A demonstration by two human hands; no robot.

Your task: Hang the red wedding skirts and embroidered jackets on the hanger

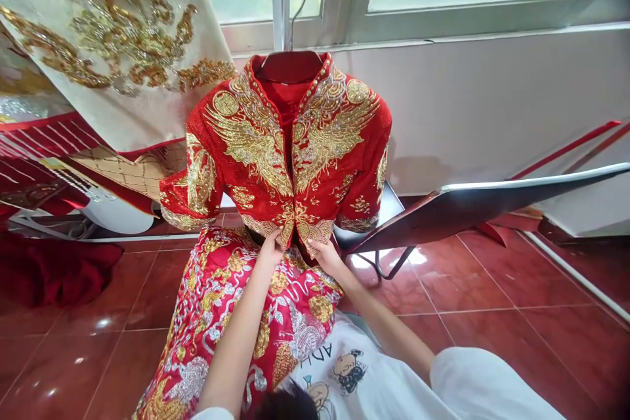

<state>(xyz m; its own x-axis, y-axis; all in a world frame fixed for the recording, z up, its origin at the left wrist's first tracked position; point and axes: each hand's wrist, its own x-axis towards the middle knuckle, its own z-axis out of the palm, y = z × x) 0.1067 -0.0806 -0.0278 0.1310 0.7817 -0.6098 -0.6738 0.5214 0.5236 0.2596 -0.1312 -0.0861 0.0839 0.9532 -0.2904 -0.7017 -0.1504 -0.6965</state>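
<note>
A red jacket [285, 151] with heavy gold embroidery hangs on a hanger [291, 13] from the window frame. Below it spreads a red skirt [221, 315] embroidered in gold and silver, reaching the floor. My left hand [270, 250] pinches the bottom hem of the jacket's left front panel. My right hand [325, 254] grips the hem of the right front panel beside it. Both arms reach up from below, and my white printed shirt [344, 367] shows at the bottom.
A cream garment with gold embroidery [113, 33] hangs at the upper left. Red fabric [49, 269] lies on the red tiled floor at left. A dark board on a metal stand [492, 203] juts in from the right. White wall and window lie behind.
</note>
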